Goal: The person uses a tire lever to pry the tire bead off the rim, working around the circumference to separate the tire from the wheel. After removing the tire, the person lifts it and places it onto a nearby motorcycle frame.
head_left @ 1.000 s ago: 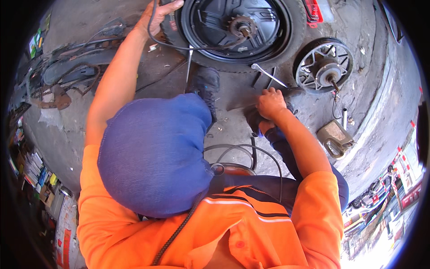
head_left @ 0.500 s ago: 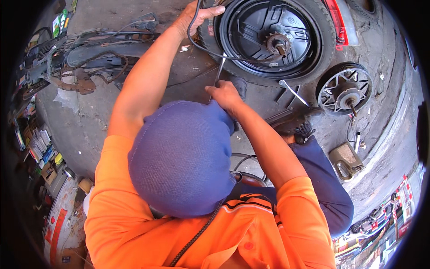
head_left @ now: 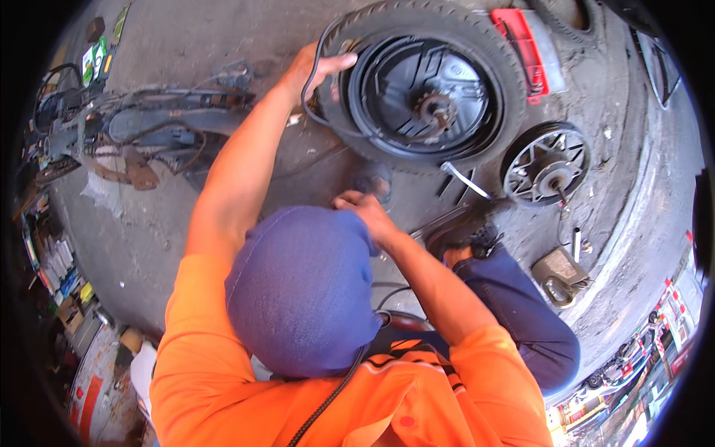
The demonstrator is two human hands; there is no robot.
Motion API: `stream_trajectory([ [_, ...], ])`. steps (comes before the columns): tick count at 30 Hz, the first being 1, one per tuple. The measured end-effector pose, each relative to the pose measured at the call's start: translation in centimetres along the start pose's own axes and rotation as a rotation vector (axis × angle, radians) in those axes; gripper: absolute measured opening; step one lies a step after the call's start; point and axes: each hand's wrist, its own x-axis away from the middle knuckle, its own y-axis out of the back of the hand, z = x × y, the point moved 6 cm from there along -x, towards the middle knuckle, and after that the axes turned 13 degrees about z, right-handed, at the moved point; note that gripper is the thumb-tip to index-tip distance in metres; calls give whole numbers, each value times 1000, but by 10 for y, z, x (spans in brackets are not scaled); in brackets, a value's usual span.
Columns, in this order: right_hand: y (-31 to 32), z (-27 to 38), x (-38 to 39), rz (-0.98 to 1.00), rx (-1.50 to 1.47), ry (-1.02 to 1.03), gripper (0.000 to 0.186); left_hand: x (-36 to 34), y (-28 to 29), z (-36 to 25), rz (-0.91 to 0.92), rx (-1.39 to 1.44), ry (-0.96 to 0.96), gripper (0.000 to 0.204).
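Observation:
A motor wheel [head_left: 417, 97] with a black tyre lies before me, its toothed sprocket facing up. My left hand [head_left: 316, 73] grips the left side of the tyre, thumb stretched across the sidewall toward the rim. A black cable [head_left: 308, 78] bows past that hand and back over the tyre. Below the wheel, my right hand [head_left: 365, 212] is closed beside a dark shoe [head_left: 372, 182]. The blue cap [head_left: 302, 290] partly hides this hand, so whatever it holds cannot be made out. A silver tyre lever [head_left: 465, 179] rests on the floor just below the tyre.
A spoked wheel [head_left: 546, 165] lies to the right, with a metal box [head_left: 560, 274] nearer me. A red tray [head_left: 521, 52] sits beyond the tyre. Dark vehicle frame parts [head_left: 149, 127] spread over the floor at left.
My right hand has drawn back slightly from the wheel; the lever that stood up from it is out of sight. The left hand stays on the tyre. The whole view has shifted.

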Motion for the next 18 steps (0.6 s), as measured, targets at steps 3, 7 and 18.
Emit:
stream_trajectory([
  [3, 44, 2, 47, -249, -270, 9, 34, -3, 0, -4, -61, -29, -77, 57],
  [7, 129, 79, 126, -482, -405, 329, 31, -3, -1, -6, -81, -96, -73, 58],
  [18, 56, 96, 199, -693, -434, 116, 12, -1, -4, -12, -155, -33, -149, 43],
])
